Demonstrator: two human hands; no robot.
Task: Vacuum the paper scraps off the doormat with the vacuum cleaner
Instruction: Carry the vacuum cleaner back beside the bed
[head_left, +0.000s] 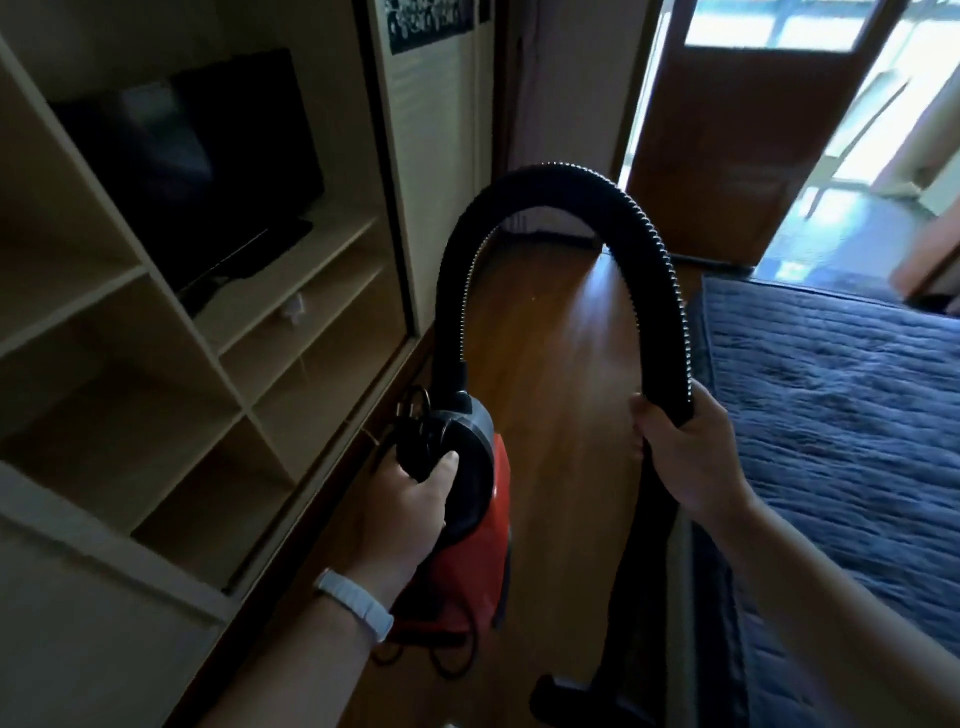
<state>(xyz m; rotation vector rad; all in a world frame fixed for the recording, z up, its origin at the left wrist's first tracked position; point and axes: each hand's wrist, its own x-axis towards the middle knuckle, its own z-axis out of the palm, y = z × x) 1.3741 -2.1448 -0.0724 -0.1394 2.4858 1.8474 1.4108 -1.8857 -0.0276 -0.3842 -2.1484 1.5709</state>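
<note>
Above the wooden floor (550, 332), your left hand (410, 499) is wrapped around the handle of the red and black vacuum (467, 499), fingers closed, carrying it off the ground beside the shelves (218, 343). Your right hand (680, 452) is closed around the black hose (561, 187), which arches up from the vacuum's front and comes down into your fist. Below that fist the tube runs down to the nozzle (566, 693) near the floor. A bed (841, 395) lies to your right. No doormat or scraps are in view.
</note>
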